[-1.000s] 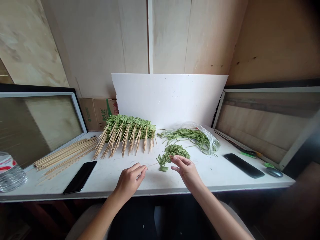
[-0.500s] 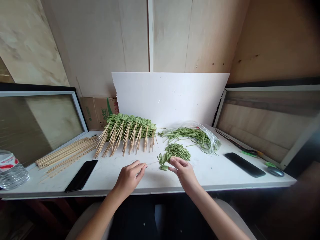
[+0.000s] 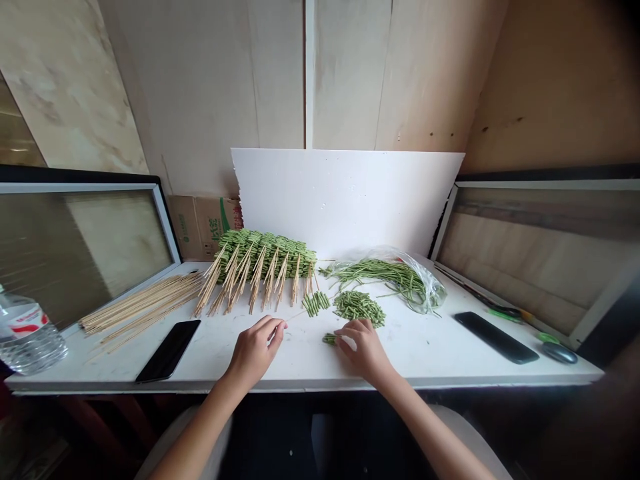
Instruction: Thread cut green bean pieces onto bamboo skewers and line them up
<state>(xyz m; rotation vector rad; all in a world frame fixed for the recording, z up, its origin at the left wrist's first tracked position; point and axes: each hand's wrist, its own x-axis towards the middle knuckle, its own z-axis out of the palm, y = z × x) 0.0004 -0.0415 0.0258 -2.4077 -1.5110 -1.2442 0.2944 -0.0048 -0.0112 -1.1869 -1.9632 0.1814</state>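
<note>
My left hand [image 3: 256, 347] pinches the end of a thin bamboo skewer [image 3: 296, 315]. Its far part carries a row of cut green bean pieces [image 3: 316, 304], set side by side and raised off the tabletop. My right hand [image 3: 364, 348] is low over the table, fingers curled and closed at a small bunch of green bean pieces [image 3: 329, 339]; the fingertips partly cover the bunch. Just behind that hand lies a heap of cut bean pieces [image 3: 360, 305].
Finished bean skewers [image 3: 265, 257] are stacked at the back, sticks forward. Loose skewers [image 3: 145, 300], a black phone [image 3: 169, 351] and a water bottle [image 3: 30, 333] are on the left. Long beans [image 3: 380, 272] lie in a plastic bag; a dark phone [image 3: 496, 337] and mouse [image 3: 559, 353] are right.
My right hand has let go of the bean pieces on the skewer and moved down to the small bunch on the table. My left hand still holds the skewer, now angled farther back.
</note>
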